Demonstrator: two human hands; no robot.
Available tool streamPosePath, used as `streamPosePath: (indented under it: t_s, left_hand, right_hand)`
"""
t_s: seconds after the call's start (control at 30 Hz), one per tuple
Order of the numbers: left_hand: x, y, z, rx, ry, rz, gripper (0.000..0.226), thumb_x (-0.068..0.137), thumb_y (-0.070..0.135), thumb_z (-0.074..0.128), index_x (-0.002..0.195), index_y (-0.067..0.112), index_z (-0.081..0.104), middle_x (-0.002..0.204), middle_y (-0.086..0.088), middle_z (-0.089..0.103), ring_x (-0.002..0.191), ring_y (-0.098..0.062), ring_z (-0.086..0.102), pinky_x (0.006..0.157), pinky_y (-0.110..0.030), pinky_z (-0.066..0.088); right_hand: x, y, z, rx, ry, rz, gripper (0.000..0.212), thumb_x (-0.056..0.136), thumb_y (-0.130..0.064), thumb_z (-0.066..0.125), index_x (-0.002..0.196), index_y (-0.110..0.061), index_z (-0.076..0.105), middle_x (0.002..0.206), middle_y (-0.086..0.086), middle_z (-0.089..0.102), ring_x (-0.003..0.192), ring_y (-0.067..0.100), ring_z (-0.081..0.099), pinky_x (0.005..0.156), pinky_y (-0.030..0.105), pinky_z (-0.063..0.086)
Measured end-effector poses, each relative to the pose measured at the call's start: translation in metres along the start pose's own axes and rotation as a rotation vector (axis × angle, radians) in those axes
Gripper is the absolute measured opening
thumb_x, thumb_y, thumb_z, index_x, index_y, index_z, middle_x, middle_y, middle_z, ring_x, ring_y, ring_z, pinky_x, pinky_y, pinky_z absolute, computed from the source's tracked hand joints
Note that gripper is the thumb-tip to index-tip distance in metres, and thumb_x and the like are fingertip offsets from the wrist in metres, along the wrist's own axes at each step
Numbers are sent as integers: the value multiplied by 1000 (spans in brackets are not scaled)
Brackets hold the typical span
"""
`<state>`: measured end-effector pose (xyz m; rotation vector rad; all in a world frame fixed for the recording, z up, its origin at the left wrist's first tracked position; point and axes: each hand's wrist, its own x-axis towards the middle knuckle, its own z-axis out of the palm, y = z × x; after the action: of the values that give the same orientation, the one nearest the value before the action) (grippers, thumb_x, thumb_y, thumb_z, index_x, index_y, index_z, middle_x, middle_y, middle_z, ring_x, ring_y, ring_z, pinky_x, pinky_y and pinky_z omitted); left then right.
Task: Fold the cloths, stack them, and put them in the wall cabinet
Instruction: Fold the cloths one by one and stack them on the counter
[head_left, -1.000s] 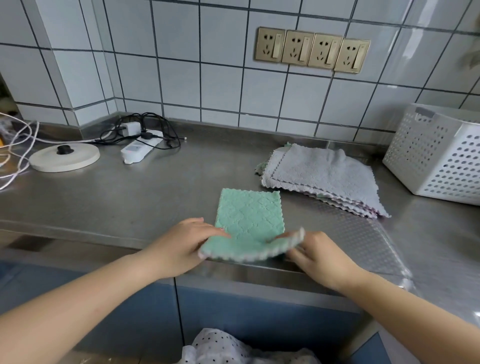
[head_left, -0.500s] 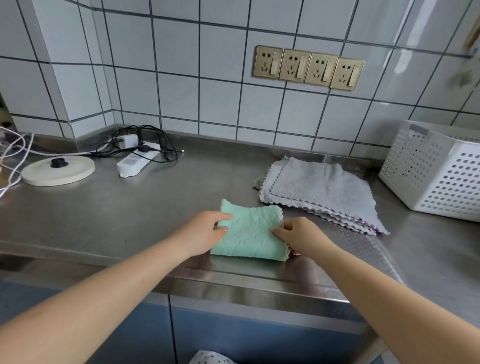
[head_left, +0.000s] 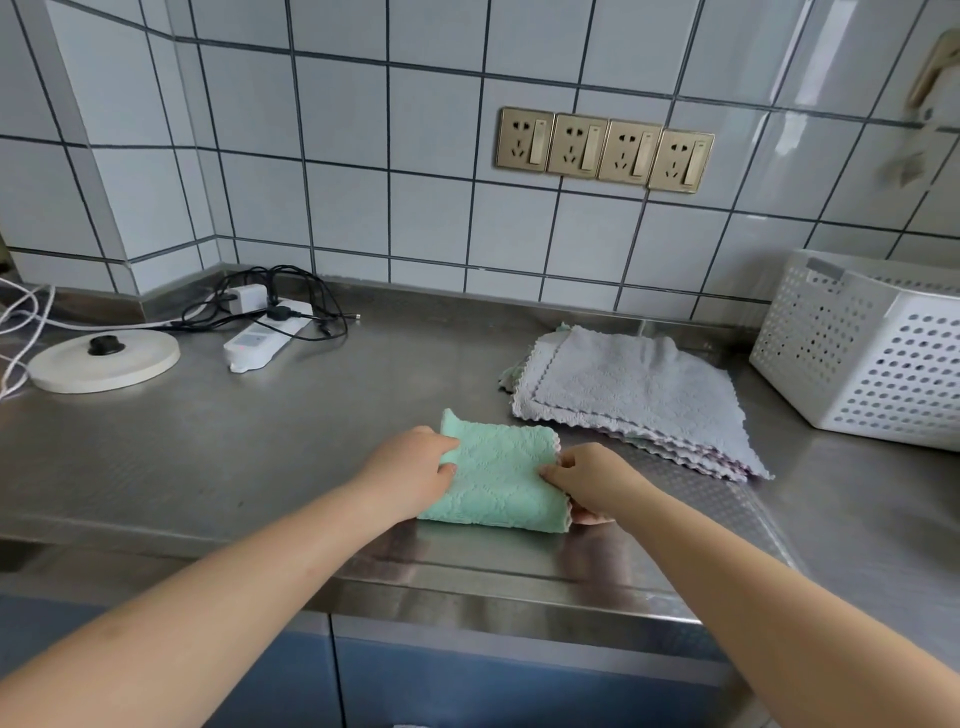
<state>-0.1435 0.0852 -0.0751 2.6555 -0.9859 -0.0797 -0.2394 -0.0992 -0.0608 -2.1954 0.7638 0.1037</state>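
Between my two hands lies the green cloth (head_left: 496, 480), folded over and flat on the counter (head_left: 218, 447) close to its front edge. My left hand (head_left: 410, 475) rests on its left side with the fingers curled onto the fabric, and my right hand (head_left: 589, 480) pinches its right edge between thumb and fingers. Beyond my right hand, just apart from the green one, sits the pile of grey cloths (head_left: 634, 395), unfolded and fanned out unevenly, with a white perforated basket (head_left: 872, 364) farther right. Well away past my left hand are a power strip (head_left: 265, 338) with tangled cables and a round white base (head_left: 104, 358). I judge this fold nearly set, but the far-left corner curls up, so the layers could spring open if I let go without pressing. Pulling unevenly with my right hand could skew the edges, and the cloth could slip off the front edge.
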Motion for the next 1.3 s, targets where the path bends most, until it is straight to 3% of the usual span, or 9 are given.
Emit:
streamPosePath:
  t_s: [0.17,0.33,0.43,0.57,0.7,0.8,0.9,1.13,1.3]
  left_hand:
    - [1,-1,2,51,0,16,33,95,27,42,124,20,55,114,-4,51,103,-25,53,87,-35,46]
    - [5,-3,3,37,-35,23,36,96,27,46,130,22,53,124,-6,48,112,-24,51,95,-37,44]
    - [4,-4,1,61,11,7,40,94,32,48,134,30,48,127,-2,42,116,-23,48,97,-33,40]
    - [6,7,4,133,210,66,43,94,29,46,137,28,44,144,0,35,131,-24,35,106,-34,30]
    - [15,31,16,51,99,121,45,93,15,40,138,8,40,148,-8,35,137,-26,32,113,-35,26]
    - [18,32,27,100,-6,94,46,94,18,38,138,6,36,151,-9,30,142,-22,23,116,-32,17]
    - [15,27,31,136,-61,37,51,100,27,25,148,15,18,159,0,8,146,-17,6,118,-40,6]
    - [11,11,28,151,-122,-19,60,97,45,21,150,20,7,159,3,-5,146,-13,-5,118,-48,-1]
    - [0,3,19,137,-95,-11,64,95,53,23,150,21,13,159,2,0,146,-16,2,118,-46,0]
  right_hand:
    - [-5,4,0,213,-45,-4,32,86,-31,68,111,-18,53,74,1,62,56,11,59,51,23,55]
    - [-4,11,2,67,8,-38,56,83,-28,72,130,-18,42,79,5,60,54,14,53,45,23,47]
    - [-4,10,0,-82,106,-92,57,85,-35,66,133,-18,41,102,5,61,79,17,57,65,28,46]
    - [-7,-2,4,-206,315,-249,51,93,-33,52,140,-20,38,137,9,43,115,24,50,95,36,44]
    - [-4,-25,34,-481,288,-364,43,95,-27,42,138,-21,42,149,4,32,138,26,28,109,44,27]
    - [3,-25,55,-539,169,-315,42,95,-23,33,136,-26,41,155,-1,24,144,21,17,111,57,14]
    - [4,-10,62,-573,176,-302,47,99,-31,23,147,-32,23,159,-3,11,147,17,4,112,61,3]
    - [-1,8,45,-609,130,-238,56,97,-55,16,149,-36,8,160,-4,-4,147,17,-5,113,61,-1]
    - [-13,16,28,-637,133,-222,61,94,-61,18,148,-35,13,159,0,13,147,23,5,113,63,0]
